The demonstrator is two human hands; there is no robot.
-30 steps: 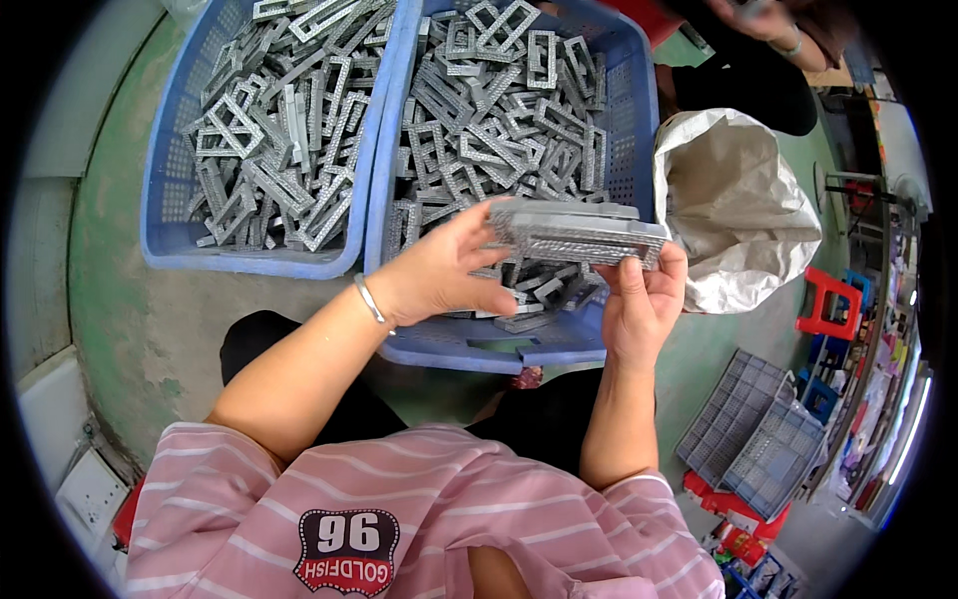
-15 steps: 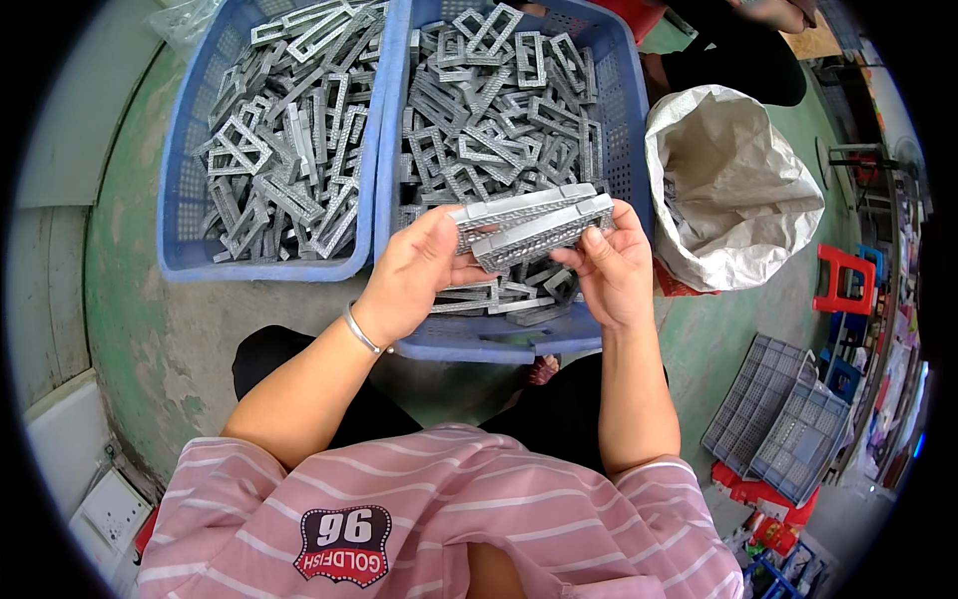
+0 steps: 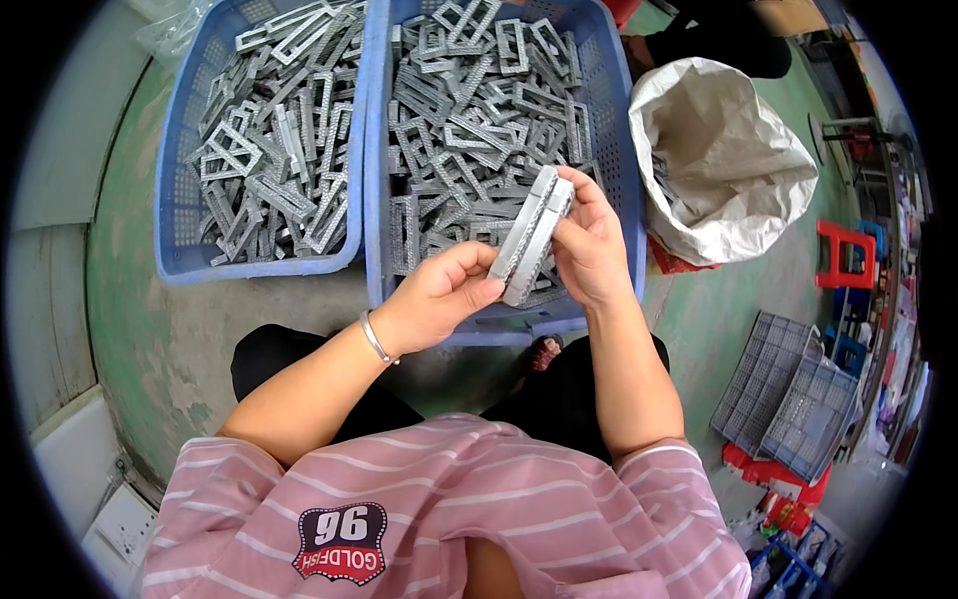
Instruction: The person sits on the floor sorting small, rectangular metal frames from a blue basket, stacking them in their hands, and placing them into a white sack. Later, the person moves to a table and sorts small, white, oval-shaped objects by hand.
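A small stack of grey rectangular metal frames (image 3: 534, 235) is pinched between both hands above the nearer blue plastic basket (image 3: 609, 150), its long axis tilted upper-right, the left hand (image 3: 439, 298) gripping its lower end, the right hand (image 3: 591, 245) clasping its right side.

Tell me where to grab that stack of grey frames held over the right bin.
Probably grip the stack across its flat faces at the two ends, as the left hand does at the near end and the right hand at the far end; squeezing the long, thin frames keeps them aligned.
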